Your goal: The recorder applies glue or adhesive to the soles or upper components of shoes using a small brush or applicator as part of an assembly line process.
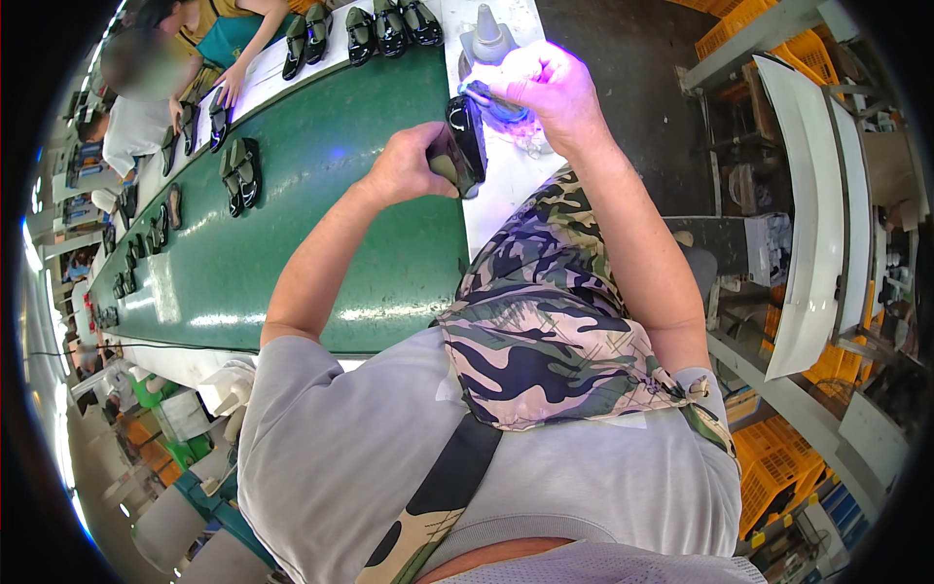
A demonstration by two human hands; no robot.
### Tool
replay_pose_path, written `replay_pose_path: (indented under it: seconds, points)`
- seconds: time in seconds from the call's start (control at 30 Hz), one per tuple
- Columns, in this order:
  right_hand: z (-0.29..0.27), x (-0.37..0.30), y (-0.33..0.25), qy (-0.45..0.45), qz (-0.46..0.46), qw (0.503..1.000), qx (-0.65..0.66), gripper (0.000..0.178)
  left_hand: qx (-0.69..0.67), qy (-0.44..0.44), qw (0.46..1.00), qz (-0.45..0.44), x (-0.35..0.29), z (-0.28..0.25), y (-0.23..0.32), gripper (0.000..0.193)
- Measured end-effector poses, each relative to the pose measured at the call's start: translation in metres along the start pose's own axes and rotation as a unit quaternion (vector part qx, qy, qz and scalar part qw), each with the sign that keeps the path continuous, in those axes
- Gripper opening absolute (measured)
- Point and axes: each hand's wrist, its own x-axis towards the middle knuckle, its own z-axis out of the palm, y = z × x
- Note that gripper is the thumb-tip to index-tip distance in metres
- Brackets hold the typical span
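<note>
My left hand (407, 167) grips a glossy black shoe (466, 141) at the right edge of the green table, thumb and fingers around its side. The shoe is tilted up on its side, with its olive-toned inside partly showing. My right hand (564, 102) is raised just right of the shoe, fingers pinched together. Whatever lies in that pinch is washed out by bright violet-blue light. Behind and below the fingers stand a grey cone-topped bottle (489, 37) and a bluish container (508, 119), partly hidden by the hand.
The green tabletop (341, 248) has white side strips. A pair of black shoes (240, 175) lies on it; several more shoes (391, 31) line the far strip. A co-worker's hand (231, 86) touches a shoe at far left. Orange crates (778, 467) and racks stand right.
</note>
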Motion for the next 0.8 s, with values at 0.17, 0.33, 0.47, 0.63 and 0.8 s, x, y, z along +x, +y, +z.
replay_pose_path:
  seconds: [0.17,0.33,0.47,0.63,0.8]
  points:
    - [-0.006,0.011,0.012,0.025,-0.023,0.996,-0.083,0.017,-0.136,-0.054,0.987,0.062,-0.003,0.009,-0.033,0.066]
    - [-0.005,0.01,0.017,0.016,-0.008,0.998,-0.052,0.018,-0.301,-0.126,0.945,0.012,-0.01,0.013,-0.042,0.064]
    - [-0.003,0.006,0.02,-0.005,-0.008,0.999,-0.04,0.022,-0.366,-0.151,0.918,-0.015,-0.014,0.016,-0.044,0.064]
    - [-0.005,0.003,0.044,-0.035,-0.059,0.996,-0.059,0.025,-0.482,-0.146,0.862,-0.058,-0.012,0.022,-0.049,0.068]
    - [-0.004,-0.007,0.056,-0.07,-0.028,0.997,-0.028,0.024,-0.506,-0.149,0.845,-0.087,-0.012,0.026,-0.061,0.069]
